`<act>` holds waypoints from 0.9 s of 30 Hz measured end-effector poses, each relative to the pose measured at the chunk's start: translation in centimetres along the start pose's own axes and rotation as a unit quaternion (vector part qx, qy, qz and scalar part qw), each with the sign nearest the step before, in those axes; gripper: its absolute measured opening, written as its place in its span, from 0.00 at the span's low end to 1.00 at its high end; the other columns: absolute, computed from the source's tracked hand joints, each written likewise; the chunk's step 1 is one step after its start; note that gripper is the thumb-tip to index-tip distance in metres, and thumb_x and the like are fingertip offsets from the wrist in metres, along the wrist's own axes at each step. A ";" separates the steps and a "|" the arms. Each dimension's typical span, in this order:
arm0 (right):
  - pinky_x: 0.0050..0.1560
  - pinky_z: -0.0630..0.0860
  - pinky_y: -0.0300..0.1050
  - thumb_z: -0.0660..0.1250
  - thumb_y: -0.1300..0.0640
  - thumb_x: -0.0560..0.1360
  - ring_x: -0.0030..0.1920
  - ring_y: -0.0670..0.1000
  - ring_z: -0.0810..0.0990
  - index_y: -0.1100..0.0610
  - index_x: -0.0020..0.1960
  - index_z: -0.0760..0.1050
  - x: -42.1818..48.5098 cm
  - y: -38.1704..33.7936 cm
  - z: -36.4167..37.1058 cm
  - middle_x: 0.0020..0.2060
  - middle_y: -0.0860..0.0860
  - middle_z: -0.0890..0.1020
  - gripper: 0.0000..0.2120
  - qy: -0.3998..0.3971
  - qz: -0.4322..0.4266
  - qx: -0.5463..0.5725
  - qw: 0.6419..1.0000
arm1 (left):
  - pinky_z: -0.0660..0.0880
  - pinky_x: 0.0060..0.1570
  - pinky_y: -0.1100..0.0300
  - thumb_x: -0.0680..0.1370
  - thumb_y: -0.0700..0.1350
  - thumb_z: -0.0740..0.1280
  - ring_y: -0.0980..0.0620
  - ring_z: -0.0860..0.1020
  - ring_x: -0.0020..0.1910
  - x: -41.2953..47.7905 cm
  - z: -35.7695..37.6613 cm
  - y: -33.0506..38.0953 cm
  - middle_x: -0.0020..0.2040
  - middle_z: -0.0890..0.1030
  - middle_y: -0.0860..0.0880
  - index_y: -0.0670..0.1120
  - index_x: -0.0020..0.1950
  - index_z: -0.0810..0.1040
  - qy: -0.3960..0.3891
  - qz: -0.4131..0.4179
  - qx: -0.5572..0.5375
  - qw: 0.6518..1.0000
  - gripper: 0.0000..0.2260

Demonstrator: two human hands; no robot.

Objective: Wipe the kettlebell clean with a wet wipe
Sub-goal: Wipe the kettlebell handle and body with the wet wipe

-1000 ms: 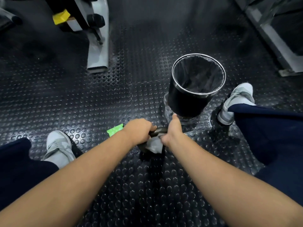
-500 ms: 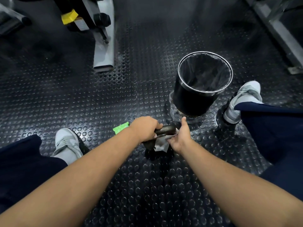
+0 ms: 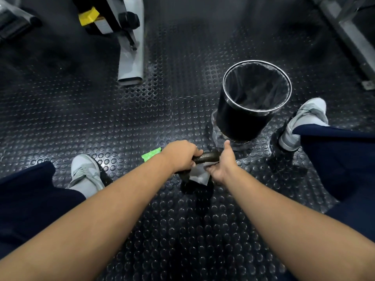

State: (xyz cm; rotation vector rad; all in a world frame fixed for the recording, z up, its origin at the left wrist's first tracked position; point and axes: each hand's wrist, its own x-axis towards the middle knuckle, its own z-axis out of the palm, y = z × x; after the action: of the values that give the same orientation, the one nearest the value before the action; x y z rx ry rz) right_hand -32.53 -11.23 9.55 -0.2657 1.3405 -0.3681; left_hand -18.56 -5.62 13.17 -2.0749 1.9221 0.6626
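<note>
a black lined waste bin [image 3: 241, 122] stands on studded rubber floor [image 3: 101, 118], a green packet [image 3: 151, 154] nearby, grey machine leg [image 3: 132, 57] beyond.

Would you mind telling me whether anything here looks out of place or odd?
A green wrapper lies loose on the floor beside the left hand, though an open bin stands nearby. Nothing else stands out.

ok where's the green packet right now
In the head view the green packet lies on the floor left of centre, partly behind the left hand, with the left shoe further left.
</note>
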 end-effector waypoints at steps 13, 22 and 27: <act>0.70 0.72 0.57 0.55 0.31 0.80 0.69 0.61 0.76 0.59 0.76 0.66 -1.3 -0.1 1.5 0.68 0.52 0.74 0.37 -0.003 -0.002 0.012 1.000 | 0.71 0.45 0.56 0.79 0.50 0.71 0.46 0.79 0.60 0.2 -0.2 -0.4 0.61 0.83 0.51 0.61 0.76 0.72 -0.002 0.009 0.004 1.000 0.25; 0.62 0.79 0.61 0.57 0.35 0.82 0.57 0.62 0.84 0.65 0.65 0.76 0.6 -1.1 -1.4 0.56 0.63 0.85 0.33 -0.082 0.018 0.007 0.996 | 0.75 0.47 0.56 0.80 0.51 0.71 0.47 0.80 0.59 -0.1 -0.4 -0.4 0.55 0.83 0.53 0.61 0.74 0.74 -0.012 0.015 0.001 1.000 0.22; 0.49 0.84 0.57 0.61 0.59 0.84 0.55 0.60 0.83 0.67 0.69 0.71 1.4 -1.6 -3.7 0.58 0.63 0.81 0.16 -0.034 0.019 -0.097 0.994 | 0.76 0.51 0.56 0.80 0.52 0.70 0.48 0.79 0.62 -0.3 -0.1 -0.2 0.62 0.82 0.54 0.63 0.76 0.71 -0.009 -0.001 -0.014 1.000 0.24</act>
State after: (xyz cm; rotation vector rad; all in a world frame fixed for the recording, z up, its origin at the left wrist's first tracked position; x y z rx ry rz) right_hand -36.08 -13.14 8.11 -0.4116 1.3129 -0.1951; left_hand -18.31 -5.34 13.37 -2.0810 1.9111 0.7087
